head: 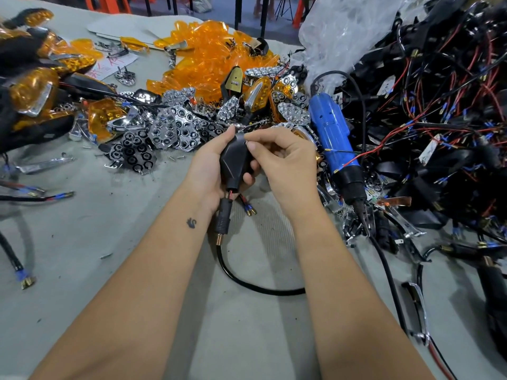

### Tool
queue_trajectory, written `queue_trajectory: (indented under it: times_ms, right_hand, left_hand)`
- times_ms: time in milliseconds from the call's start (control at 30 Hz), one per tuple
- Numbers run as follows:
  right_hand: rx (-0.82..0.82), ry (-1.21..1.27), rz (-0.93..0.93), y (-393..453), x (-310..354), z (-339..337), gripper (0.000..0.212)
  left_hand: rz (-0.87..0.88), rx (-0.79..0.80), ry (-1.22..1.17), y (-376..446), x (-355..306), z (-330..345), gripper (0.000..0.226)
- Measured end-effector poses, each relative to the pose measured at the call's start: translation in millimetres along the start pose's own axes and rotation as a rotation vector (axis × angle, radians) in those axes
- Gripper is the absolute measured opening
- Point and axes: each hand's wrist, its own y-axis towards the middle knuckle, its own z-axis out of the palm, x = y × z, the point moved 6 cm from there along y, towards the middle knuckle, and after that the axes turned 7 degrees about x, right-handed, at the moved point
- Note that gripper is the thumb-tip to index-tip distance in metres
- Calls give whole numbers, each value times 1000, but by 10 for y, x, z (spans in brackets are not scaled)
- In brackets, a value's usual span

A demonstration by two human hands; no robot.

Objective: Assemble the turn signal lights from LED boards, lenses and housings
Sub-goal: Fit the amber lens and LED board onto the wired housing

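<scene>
My left hand (210,163) grips a black turn signal housing (235,161) with its back towards me, above the grey table. Its stem and black cable (247,283) with red and blue wires hang down below the hand. My right hand (285,163) is at the housing's upper right, with curled fingers and thumb touching its top edge; what they pinch is too small to tell. Behind the hands lies a heap of chrome reflector boards (175,127) and a pile of amber lenses (208,61).
A blue electric screwdriver (336,144) lies just right of my hands, its cord trailing towards me. A large tangle of black housings with red and blue wires (439,119) fills the right side. Finished amber lights (35,86) are stacked at the left. Clear plastic bag (345,31) behind.
</scene>
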Motion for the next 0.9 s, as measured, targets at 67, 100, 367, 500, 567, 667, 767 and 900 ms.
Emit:
queue_trajectory:
  times_ms: [67,100,367,500,567,667,767,900]
  right_hand:
    - [19,-20,-9,6,8,7,19]
    - [26,-17,-7,7,5,11,21]
    - [12,17,14,10,-24,17,30]
    - [33,-103,-69,-16,31,56,34]
    - [40,-209,-143,-25,63,69,32]
    - [59,-304,-173,-18,58,82,25]
    - [87,-394,-173,2,62,108,25]
    - [-75,-521,-174,42,166,-37,23]
  left_hand:
    - [-17,3,-24,-3,8,0,46]
    - [-20,4,-33,-2,8,-1,49]
    - [-23,36,-86,-7,12,23,61]
    - [14,-21,-53,-1,-4,7,60]
    - [17,-41,-41,4,0,-5,59]
    - [9,-57,-70,-3,5,-12,55]
    - [46,-86,-121,-11,-21,-55,43]
    - [3,54,-240,4,-6,2,40]
